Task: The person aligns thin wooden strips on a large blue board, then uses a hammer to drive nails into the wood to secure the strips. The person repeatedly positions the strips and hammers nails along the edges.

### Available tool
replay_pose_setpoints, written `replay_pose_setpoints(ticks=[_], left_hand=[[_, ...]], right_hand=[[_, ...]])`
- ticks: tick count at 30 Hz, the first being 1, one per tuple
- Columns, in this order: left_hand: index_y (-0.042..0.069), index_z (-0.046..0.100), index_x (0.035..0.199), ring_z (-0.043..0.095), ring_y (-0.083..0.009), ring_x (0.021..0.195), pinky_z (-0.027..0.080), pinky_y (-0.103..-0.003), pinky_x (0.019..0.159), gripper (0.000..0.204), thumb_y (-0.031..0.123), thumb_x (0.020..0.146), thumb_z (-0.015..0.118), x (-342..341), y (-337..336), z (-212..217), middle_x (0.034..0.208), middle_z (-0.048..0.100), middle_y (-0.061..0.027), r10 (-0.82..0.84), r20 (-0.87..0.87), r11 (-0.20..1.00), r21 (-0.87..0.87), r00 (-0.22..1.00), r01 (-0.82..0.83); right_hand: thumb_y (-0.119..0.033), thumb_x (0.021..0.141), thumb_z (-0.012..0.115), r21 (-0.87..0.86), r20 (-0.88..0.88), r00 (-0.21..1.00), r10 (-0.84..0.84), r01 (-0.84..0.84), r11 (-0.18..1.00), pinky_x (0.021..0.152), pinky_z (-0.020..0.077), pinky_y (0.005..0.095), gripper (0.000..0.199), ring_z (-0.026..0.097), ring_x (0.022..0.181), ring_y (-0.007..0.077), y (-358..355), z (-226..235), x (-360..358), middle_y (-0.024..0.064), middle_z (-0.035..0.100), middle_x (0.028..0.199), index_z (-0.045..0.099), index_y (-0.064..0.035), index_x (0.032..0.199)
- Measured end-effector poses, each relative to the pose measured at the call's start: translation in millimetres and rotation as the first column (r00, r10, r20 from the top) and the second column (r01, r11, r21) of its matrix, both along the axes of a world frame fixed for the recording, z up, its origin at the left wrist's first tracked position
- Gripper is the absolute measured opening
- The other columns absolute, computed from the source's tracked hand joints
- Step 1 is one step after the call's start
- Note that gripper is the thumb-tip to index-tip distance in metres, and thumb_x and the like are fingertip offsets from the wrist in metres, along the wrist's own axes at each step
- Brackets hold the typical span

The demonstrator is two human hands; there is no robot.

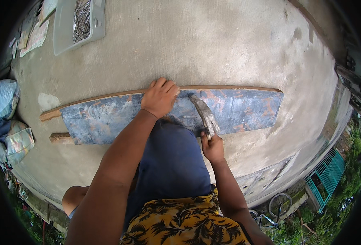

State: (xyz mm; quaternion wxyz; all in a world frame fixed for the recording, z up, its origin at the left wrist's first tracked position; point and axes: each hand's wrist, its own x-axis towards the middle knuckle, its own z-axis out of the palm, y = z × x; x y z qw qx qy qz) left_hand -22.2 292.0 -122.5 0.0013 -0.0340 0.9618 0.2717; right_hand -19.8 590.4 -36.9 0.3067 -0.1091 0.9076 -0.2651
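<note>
A long blue-grey painted board, scuffed with brown patches, lies across the concrete floor in front of my knee. Along its far edge runs a narrow wooden strip, which sticks out past the board's left end. Another strip's end shows at the near left corner. My left hand rests on the board with its fingers curled over the far edge. My right hand grips a hammer by its handle, mostly hidden by the hand. The worn grey hammer head is over the board, right of my left hand.
A translucent plastic bin holding many nails stands at the far left. Filled bags lie along the left side. To the lower right are a bicycle, a green metal gate and plants.
</note>
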Motion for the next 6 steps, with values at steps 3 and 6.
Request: replay_pose_setpoints(ticks=[3, 6], left_hand=[[0.017, 0.070, 0.103, 0.058, -0.0216, 0.109, 0.052, -0.039, 0.096, 0.014, 0.018, 0.092, 0.077, 0, -1, 2, 0.108, 0.064, 0.0025, -0.005, 0.014, 1.000, -0.015, 1.000, 0.006], [0.018, 0.071, 0.106, 0.058, -0.0215, 0.109, 0.053, -0.040, 0.097, 0.012, 0.019, 0.095, 0.076, 1, -3, 2, 0.110, 0.065, 0.0032, -0.022, 0.056, 0.999, -0.027, 0.998, 0.023]], right_hand=[[-0.019, 0.100, 0.072, -0.047, -0.049, 0.999, -0.006, 0.004, 0.999, 0.064, 0.0582, 0.0443, 0.018, 0.072, 0.069, 0.0385, 7, 7, -5, 0.0184, 0.073, 0.081, 0.071, -0.0021, 0.105], [-0.024, 0.099, 0.075, -0.228, -0.112, 0.991, -0.076, 0.049, 0.972, 0.066, 0.0591, 0.0425, 0.025, 0.075, 0.072, 0.0347, 5, 31, -1, 0.0168, 0.075, 0.084, 0.076, -0.0013, 0.108]])
